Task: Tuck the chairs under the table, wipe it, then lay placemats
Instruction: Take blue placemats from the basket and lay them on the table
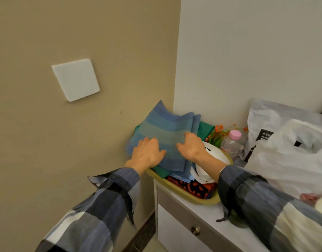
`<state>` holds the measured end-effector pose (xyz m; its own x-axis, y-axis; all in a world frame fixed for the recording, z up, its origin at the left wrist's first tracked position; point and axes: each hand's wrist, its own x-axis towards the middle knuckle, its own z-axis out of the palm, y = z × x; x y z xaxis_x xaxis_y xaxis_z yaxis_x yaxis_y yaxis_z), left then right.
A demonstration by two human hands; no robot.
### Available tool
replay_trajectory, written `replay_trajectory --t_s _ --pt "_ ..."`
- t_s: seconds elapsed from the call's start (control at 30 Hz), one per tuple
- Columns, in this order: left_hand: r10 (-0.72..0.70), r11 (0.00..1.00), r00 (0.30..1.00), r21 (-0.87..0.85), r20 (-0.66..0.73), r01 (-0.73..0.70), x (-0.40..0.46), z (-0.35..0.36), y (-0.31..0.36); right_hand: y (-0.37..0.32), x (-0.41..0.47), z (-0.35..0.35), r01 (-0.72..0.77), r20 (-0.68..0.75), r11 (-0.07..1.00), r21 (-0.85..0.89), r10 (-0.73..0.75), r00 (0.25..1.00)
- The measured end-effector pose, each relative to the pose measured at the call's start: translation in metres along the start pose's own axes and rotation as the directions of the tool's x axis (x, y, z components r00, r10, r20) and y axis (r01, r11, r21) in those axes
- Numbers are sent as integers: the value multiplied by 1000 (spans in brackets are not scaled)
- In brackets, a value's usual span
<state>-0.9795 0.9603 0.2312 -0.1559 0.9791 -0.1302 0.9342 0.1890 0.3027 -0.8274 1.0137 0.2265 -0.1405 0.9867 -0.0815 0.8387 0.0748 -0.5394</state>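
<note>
A beige wall (47,160) fills the left side and meets a paler off-white wall (247,51) at a vertical corner, and a square white blank wall plate (75,80) sits on the beige one. In the corner stands a white cabinet (176,231) with a grey band under its top and a drawer with a round metal knob (195,230). A dark brown skirting board (143,231) runs along the foot of the beige wall down to a pale floor (153,249), all under soft, even indoor light.
</note>
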Motion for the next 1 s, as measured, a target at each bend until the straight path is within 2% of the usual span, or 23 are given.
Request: replay_trajectory --t_s 0.2,0.43,0.53,0.63,0.7,0.77,0.87,1.0 --pt "36 995 999 89 16 -37 46 6 -14 -3 28 15 -146 39 979 142 142 989" --pt "53 993 998 107 12 -54 76 12 -42 -10 44 22 -316 -108 896 310 364 925" --pt "77 993 996 93 -52 -72 80 15 -52 -13 46 25 -300 -62 879 370 346 936" --pt "73 997 993 45 -98 -69 83 14 -56 -20 37 23 -211 -150 907 364 281 948" --pt "53 998 992 -40 -112 -58 84 14 -57 -27 29 16 -130 -247 933 336 221 944" --pt "2 969 992 -246 -129 -34 81 12 -59 -36 20 6 -26 -314 951 307 127 941" --pt "-130 826 984 -562 -126 37 66 9 -65 -54 5 -10 110 -319 932 346 7 948" --pt "-268 625 963 -764 -18 160 38 8 -78 -78 -21 -23 220 -217 861 458 -132 967"
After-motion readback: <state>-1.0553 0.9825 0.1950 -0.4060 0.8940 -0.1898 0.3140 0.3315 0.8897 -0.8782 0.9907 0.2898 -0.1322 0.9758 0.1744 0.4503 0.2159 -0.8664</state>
